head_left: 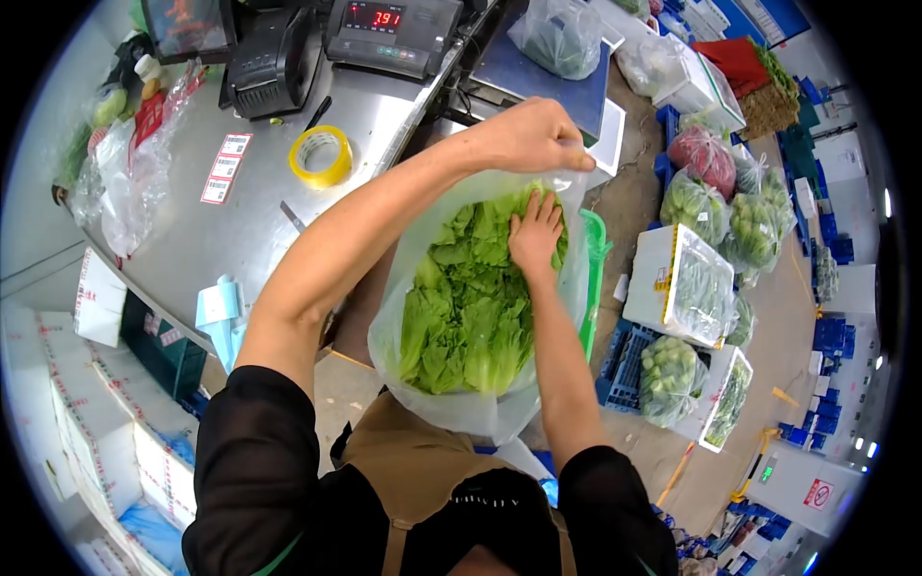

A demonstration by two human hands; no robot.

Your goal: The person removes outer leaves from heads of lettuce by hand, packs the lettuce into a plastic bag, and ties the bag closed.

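A large clear plastic bag [392, 331] stands open in front of my body, full of green leaf lettuce [466, 298]. My left hand [540, 136] reaches across to the far side of the bag. Its fingers are closed at the bag's far rim, pinching the plastic. My right hand [536, 233] lies on the lettuce at the right side inside the bag, fingers stretched out and a little apart. Part of a green crate [593, 283] shows behind the bag on the right.
On the steel table [259, 206] lie yellow tape [321, 156], a label strip [227, 169] and a blue mask [221, 315]. A scale display [392, 36] reads 7.91; a bagged item [557, 40] sits on the blue scale platform [499, 72]. Bagged vegetables [696, 206] and foam boxes [651, 278] stand right.
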